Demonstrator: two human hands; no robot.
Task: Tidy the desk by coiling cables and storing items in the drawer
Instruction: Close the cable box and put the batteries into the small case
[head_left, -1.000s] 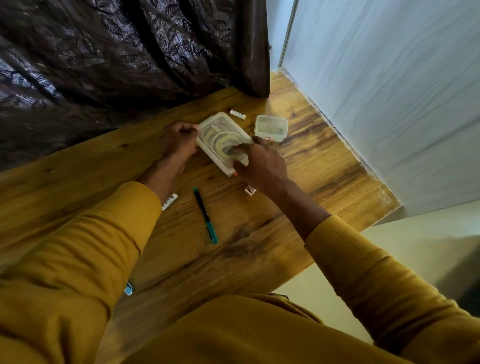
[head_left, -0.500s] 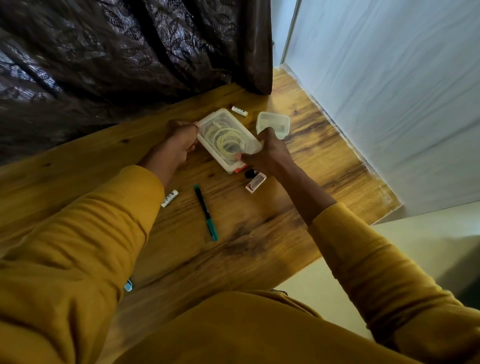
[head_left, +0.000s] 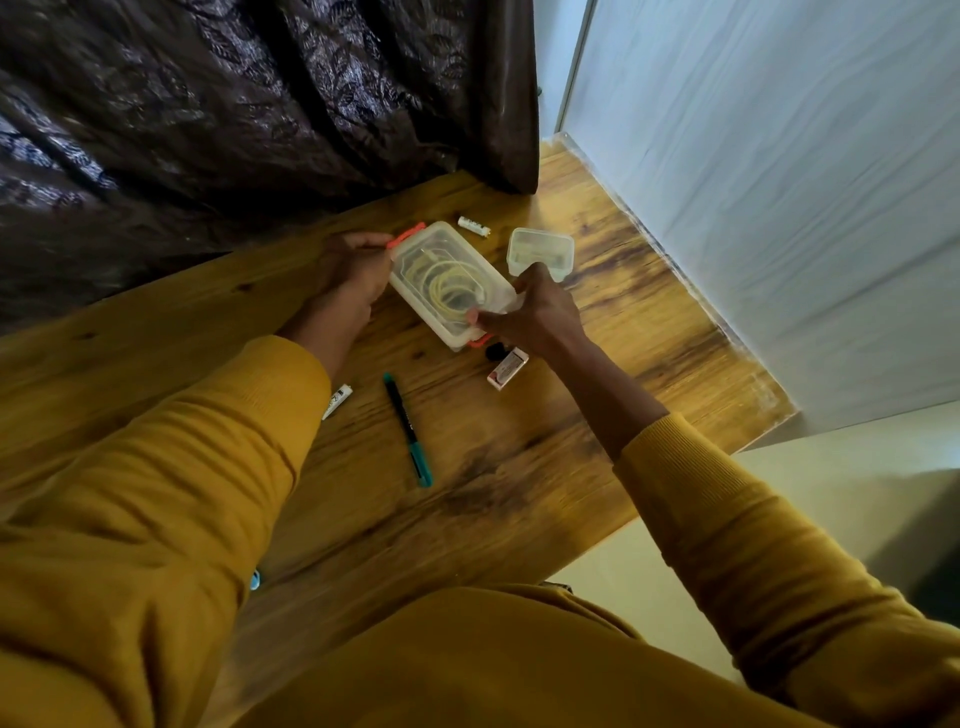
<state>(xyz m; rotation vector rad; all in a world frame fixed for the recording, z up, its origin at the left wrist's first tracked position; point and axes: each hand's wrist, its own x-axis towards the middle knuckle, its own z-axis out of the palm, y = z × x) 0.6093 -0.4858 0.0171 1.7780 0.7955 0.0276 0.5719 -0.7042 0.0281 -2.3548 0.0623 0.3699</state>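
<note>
While the left hand (head_left: 356, 265) curls its fingers round the far, orange-latched end of a clear plastic box (head_left: 451, 283), the right hand (head_left: 530, 314) pinches the near end, so both hold it over the wooden desk (head_left: 623, 322). Inside the box lies a coiled yellowish cable (head_left: 453, 283). Just beyond the right hand sits a smaller clear container (head_left: 541, 250); a small white tube (head_left: 474, 226) lies near it. Nearer the person are a matchbox-like packet (head_left: 507, 369), a teal-capped pen (head_left: 408, 430) and another white tube (head_left: 336, 401).
</note>
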